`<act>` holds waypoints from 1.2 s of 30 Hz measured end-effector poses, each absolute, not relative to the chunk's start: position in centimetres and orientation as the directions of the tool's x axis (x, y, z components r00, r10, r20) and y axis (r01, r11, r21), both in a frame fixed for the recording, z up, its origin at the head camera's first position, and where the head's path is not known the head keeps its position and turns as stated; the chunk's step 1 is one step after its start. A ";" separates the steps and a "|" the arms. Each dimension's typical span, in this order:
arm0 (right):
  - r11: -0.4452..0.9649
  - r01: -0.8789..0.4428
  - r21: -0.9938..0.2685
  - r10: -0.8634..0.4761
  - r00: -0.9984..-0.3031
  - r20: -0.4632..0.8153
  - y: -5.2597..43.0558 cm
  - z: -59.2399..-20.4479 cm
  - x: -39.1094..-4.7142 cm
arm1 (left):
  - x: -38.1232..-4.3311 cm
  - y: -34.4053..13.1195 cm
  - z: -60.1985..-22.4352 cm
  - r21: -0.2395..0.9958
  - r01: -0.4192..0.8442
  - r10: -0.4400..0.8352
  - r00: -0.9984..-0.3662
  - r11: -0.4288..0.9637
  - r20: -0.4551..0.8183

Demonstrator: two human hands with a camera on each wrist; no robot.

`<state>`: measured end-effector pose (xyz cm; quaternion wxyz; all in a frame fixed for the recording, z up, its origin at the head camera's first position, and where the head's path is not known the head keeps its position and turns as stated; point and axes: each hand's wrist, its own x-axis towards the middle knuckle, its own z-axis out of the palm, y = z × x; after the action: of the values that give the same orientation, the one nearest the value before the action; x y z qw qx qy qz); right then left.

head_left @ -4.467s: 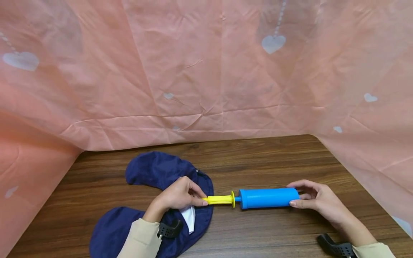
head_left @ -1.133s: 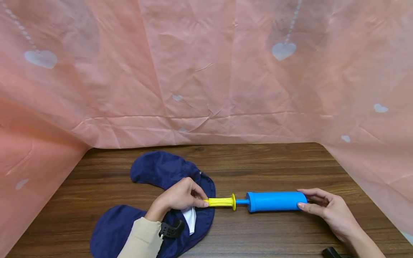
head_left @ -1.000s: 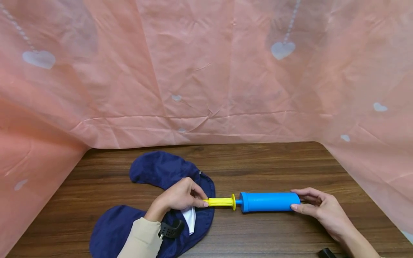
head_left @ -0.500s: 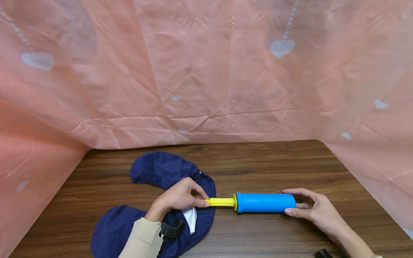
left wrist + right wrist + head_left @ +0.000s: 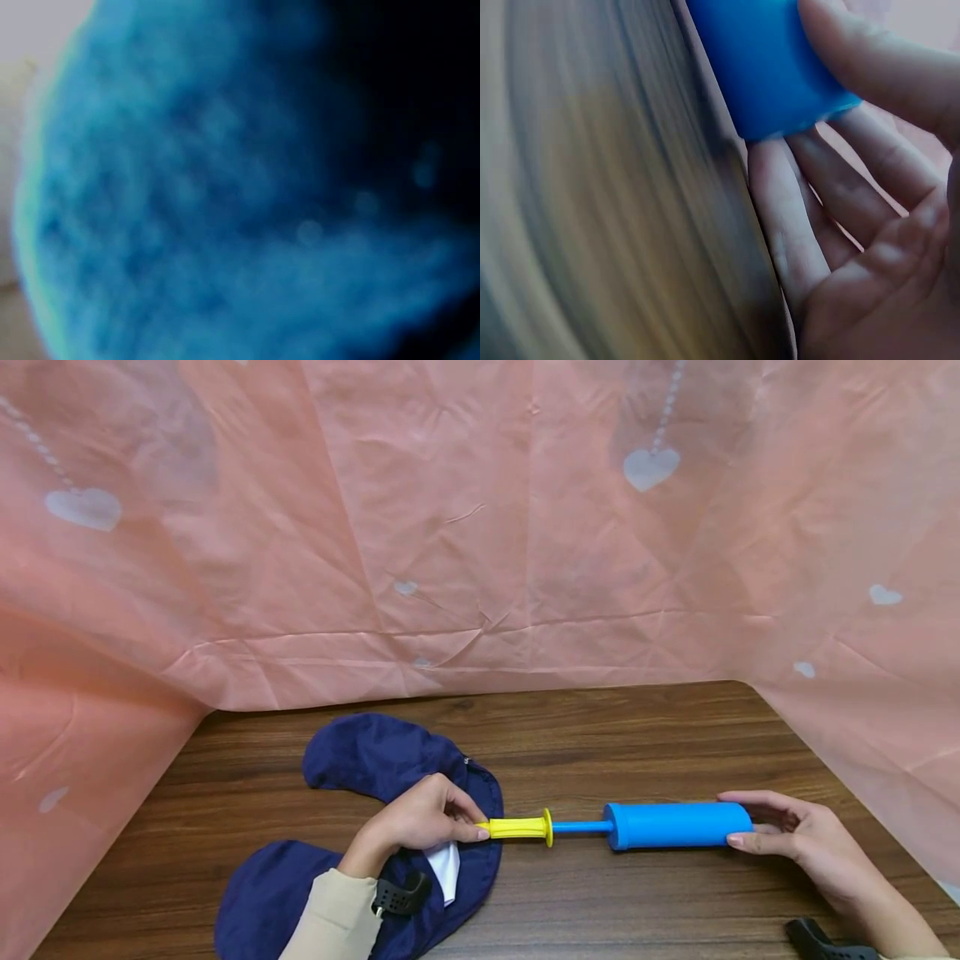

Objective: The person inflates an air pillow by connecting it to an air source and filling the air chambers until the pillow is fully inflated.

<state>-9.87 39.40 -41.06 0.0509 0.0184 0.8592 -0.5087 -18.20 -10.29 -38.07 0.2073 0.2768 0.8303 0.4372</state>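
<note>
A hand pump lies level across the middle of the head view, with a blue barrel (image 5: 678, 825), a thin blue rod (image 5: 582, 827) drawn out of it and a yellow flanged end (image 5: 519, 828). My left hand (image 5: 422, 814) pinches the yellow tip over a navy U-shaped neck pillow (image 5: 375, 752); the tip's end is hidden by the fingers. A white tag (image 5: 445, 870) sticks out under that hand. My right hand (image 5: 802, 835) grips the barrel's far right end between thumb and fingers, which the right wrist view also shows around the blue barrel (image 5: 772, 67).
A brown wood-grain table (image 5: 600, 727) lies underneath. Pink cloth (image 5: 480, 527) with pale hearts hangs behind and at both sides. Blurred blue fabric (image 5: 150, 187) fills most of the left wrist view.
My right hand pushed the barrel left until it met the yellow flange, then drew it right, baring a longer stretch of rod. My left hand and the neck pillow stayed nearly in place.
</note>
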 end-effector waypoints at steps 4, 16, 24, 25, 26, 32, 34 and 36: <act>0.488 0.081 -0.869 0.012 -0.996 -0.086 42.1 -41.3 -9.4 | -18.2 -10.2 -38.1 0.841 0.281 0.645 -0.758 0.462 -0.101; 0.439 0.056 -0.897 0.032 -0.998 -0.047 44.1 -42.1 -8.6 | -18.4 -10.2 -38.1 0.838 0.284 0.650 -0.753 0.465 -0.105; 0.453 0.049 -0.890 -0.014 -0.998 -0.062 41.8 -42.0 -9.3 | -18.2 -10.5 -37.9 0.839 0.278 0.648 -0.754 0.469 -0.112; 0.457 0.048 -0.888 -0.017 -0.998 -0.063 41.3 -41.9 -9.4 | -18.2 -10.6 -37.8 0.840 0.278 0.649 -0.752 0.466 -0.111; 0.458 0.046 -0.888 -0.020 -0.998 -0.062 40.9 -41.8 -9.5 | -18.2 -10.6 -37.8 0.841 0.279 0.651 -0.752 0.463 -0.109; 0.450 0.043 -0.892 -0.033 -0.997 -0.065 38.1 -41.3 -9.9 | -18.3 -10.6 -37.8 0.848 0.283 0.660 -0.744 0.448 -0.100; 0.448 0.049 -0.893 -0.033 -0.997 -0.071 37.1 -41.2 -9.9 | -18.3 -10.6 -37.8 0.848 0.284 0.662 -0.743 0.448 -0.101; 0.453 0.049 -0.890 -0.036 -0.997 -0.074 36.2 -41.1 -9.9 | -18.3 -10.6 -37.8 0.847 0.285 0.663 -0.742 0.448 -0.101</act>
<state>-9.94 36.25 -41.09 0.0409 0.0038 0.8515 -0.5228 -18.33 -10.60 -37.77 0.2151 0.2878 0.8233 0.4395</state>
